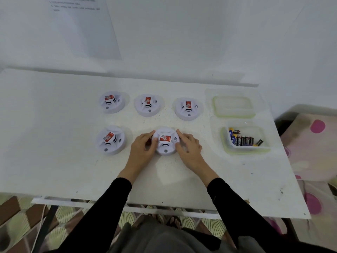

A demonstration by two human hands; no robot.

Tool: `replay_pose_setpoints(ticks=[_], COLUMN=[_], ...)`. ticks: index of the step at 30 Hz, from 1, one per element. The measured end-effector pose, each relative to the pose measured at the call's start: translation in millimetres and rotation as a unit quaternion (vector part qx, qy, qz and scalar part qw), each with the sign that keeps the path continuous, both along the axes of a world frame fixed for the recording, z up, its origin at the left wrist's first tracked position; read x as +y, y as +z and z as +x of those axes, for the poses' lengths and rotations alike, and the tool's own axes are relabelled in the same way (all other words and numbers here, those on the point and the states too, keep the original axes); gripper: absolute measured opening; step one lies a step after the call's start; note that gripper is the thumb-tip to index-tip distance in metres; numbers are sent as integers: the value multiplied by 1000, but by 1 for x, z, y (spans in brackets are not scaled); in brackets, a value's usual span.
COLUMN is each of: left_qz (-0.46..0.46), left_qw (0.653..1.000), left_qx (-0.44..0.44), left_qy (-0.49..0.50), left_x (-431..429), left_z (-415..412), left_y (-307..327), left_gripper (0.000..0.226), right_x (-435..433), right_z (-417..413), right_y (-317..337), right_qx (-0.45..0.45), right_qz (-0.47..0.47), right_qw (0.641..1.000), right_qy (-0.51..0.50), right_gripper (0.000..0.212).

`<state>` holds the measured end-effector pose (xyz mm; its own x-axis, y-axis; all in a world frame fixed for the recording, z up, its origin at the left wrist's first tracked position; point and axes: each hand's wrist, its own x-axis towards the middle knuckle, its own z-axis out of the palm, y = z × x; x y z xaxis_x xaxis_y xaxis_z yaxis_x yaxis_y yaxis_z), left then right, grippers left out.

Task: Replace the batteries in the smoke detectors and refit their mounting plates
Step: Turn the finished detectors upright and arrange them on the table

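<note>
Several white round smoke detectors with red labels sit on the white table [54, 143]. Three stand in the back row: left [111, 102], middle [148, 105], right [188, 109]. In the front row one detector [110, 140] stands alone at the left. The other front detector [165, 141] is gripped from both sides: my left hand [142, 148] curls round its left edge and my right hand [188, 149] round its right edge. It rests on the table, label up.
A clear container [245, 139] at the right holds several batteries [243, 139]. Behind it lies its clear lid [233, 106]. A wall with a paper sheet [82, 28] rises behind the table. A patterned fabric [313, 147] lies to the right.
</note>
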<state>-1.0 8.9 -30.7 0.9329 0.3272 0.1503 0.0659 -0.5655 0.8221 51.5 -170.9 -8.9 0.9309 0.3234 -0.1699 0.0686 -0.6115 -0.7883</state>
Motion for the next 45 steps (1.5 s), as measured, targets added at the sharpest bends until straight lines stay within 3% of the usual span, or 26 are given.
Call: replay_pose_setpoints(ticks=[6,9,12,16,19,22,26,29,32,37,41,45], left_qz=[-15,-61,-47,3,5,-26,-101,-28,-35,-139,-170,-145], left_qw=[1000,998,996,988,990,992,984,990,995,987,984,988], left_qx=[-2,-1,-76,-152,-120,-29,133,139,93,62,37,25], left_qy=[16,31,17,14,69,119,65,12,-17,-46,-44,-47], left_x=[-4,-1,13,51,95,137,162,168,170,167,167,168], left_z=[-2,-5,-12,-24,-37,-47,-51,-49,-49,-51,-52,-52], left_y=[4,8,21,48,52,39,17,5,-1,7,7,6], left_gripper=[33,35,30,25,25,27,44,57,61,26,34,43], right_x=[-2,-1,12,68,116,148,172,181,184,178,174,176], right_z=[0,-2,-10,-30,-47,-59,-66,-72,-75,-71,-62,-64], right_y=[-1,3,24,52,43,26,6,-1,-4,-4,-7,-9], right_qx=[5,16,-64,-145,-144,-93,-9,-6,-14,-12,17,-8], right_qz=[20,118,194,257,256,217,9,-90,-44,59,105,101], right_qw=[1000,991,975,955,956,970,998,996,997,996,994,994], right_qy=[-2,-59,-88,-34,-9,-55,-57,-28,-60,-62,-34,-35], right_gripper=[45,38,34,33,29,31,58,66,66,66,69,69])
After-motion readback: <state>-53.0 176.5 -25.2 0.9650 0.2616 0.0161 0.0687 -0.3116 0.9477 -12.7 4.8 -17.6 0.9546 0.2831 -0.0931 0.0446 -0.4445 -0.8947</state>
